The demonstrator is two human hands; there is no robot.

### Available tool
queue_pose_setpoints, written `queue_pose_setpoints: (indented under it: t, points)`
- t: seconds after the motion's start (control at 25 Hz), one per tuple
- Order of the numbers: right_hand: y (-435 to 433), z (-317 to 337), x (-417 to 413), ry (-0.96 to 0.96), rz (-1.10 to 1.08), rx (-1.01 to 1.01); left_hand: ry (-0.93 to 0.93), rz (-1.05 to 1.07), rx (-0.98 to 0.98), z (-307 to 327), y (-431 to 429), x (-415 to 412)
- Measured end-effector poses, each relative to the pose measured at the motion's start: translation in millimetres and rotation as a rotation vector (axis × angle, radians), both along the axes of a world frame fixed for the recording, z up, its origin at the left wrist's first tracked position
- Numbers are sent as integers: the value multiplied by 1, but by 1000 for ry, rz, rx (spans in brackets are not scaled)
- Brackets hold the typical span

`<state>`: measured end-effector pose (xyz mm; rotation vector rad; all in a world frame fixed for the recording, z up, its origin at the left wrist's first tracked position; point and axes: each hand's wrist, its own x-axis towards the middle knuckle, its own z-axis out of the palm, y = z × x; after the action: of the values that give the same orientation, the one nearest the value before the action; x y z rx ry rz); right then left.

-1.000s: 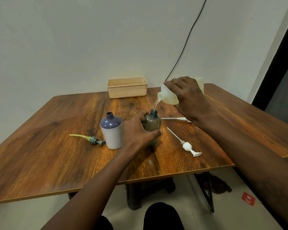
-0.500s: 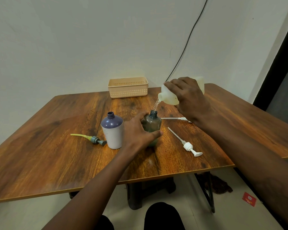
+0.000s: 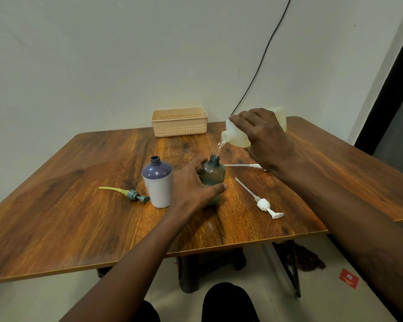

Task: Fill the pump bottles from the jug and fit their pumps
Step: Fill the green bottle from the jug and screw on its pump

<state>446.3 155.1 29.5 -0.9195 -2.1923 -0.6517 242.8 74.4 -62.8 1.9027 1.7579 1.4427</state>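
My right hand (image 3: pixel 263 135) grips a whitish jug (image 3: pixel 236 137), tipped spout-down to the left. A thin clear stream falls from it into the open neck of a dark green bottle (image 3: pixel 213 171). My left hand (image 3: pixel 192 187) wraps around that bottle and holds it upright on the wooden table (image 3: pixel 79 217). Just left of it stands a lavender bottle (image 3: pixel 158 184) with an open neck. A grey pump with a yellow tube (image 3: pixel 133 195) lies left of the lavender bottle. A white pump (image 3: pixel 262 203) lies right of the green bottle, and another white pump (image 3: pixel 242 165) lies partly behind my right wrist.
A beige perforated basket (image 3: pixel 179 123) stands at the table's far edge against the wall. A black cable (image 3: pixel 261 63) hangs down the wall behind the jug. A second tabletop (image 3: pixel 358 170) adjoins on the right. My knee and the table legs show below the front edge.
Nothing has clearly moved; the jug stays tipped with the stream running into the green bottle, and my left hand keeps its hold.
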Motion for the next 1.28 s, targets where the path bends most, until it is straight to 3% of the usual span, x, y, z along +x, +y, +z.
queue_pose_setpoints:
  t: [1.28]
  points:
    - [-8,1,-5,-20,31,74,-8,13,12,2,-8,-2]
